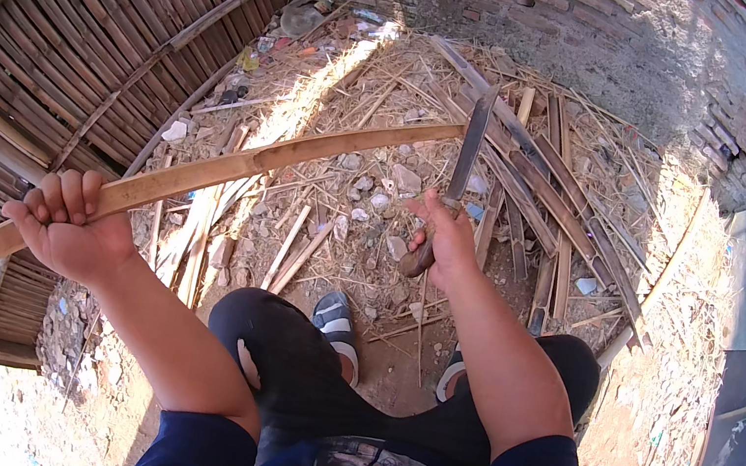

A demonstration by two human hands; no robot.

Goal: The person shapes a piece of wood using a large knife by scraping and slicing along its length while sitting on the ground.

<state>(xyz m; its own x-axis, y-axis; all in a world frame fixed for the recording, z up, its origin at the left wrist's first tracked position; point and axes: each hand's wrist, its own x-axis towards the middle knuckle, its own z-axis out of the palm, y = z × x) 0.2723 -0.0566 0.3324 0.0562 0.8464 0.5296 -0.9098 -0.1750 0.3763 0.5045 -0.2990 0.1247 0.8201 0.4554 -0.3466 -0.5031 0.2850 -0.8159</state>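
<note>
Head view: my left hand (70,225) is clenched around a bamboo strip (235,167) at lower left. My right hand (444,244), at centre, is clamped on a knife (467,150).

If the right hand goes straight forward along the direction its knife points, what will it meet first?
Probably the long bamboo strip held by the left hand: the knife in the right hand already points up at the strip's far end. Whether they touch is unclear.
</note>
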